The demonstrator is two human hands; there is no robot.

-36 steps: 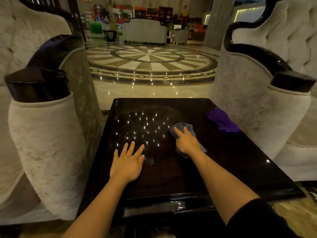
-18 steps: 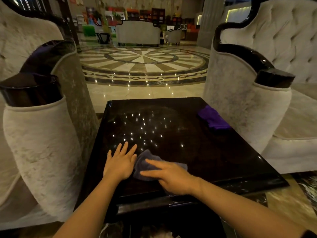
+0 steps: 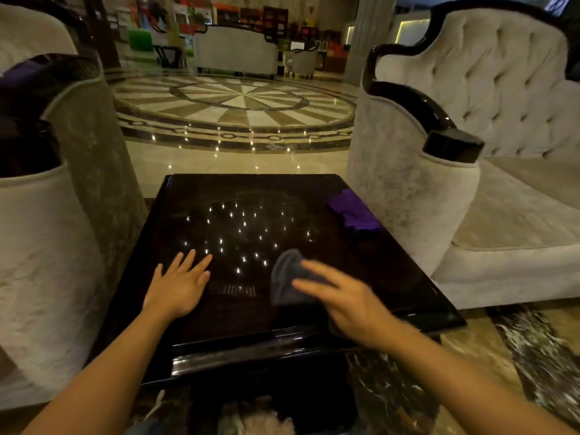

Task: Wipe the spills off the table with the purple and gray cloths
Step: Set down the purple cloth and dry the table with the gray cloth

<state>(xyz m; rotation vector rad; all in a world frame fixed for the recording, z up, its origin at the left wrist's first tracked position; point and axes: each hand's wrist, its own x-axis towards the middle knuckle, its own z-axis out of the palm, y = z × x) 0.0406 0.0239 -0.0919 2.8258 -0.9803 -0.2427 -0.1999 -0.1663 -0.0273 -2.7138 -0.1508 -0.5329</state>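
A glossy dark square table [image 3: 251,196] stands in front of me, mirroring small ceiling lights. My right hand [image 3: 348,301] presses flat on a crumpled gray cloth [image 3: 287,279] near the table's front middle; the hand is blurred by motion. My left hand [image 3: 179,285] lies flat on the table's front left with fingers spread and nothing in it. A purple cloth [image 3: 354,213] lies bunched at the table's right edge, untouched. I cannot make out any spill on the dark surface.
A pale upholstered armchair [image 3: 439,189] stands close on the right, another armchair [image 3: 47,233] close on the left, both with dark glossy arm caps. Polished marble floor [image 3: 238,105] with a round inlay lies beyond the table, with a sofa [image 3: 235,51] far behind.
My right hand slid the gray cloth from mid-table toward the front left beside my left hand, then back to the right. My left hand stayed flat. The purple cloth has not moved.
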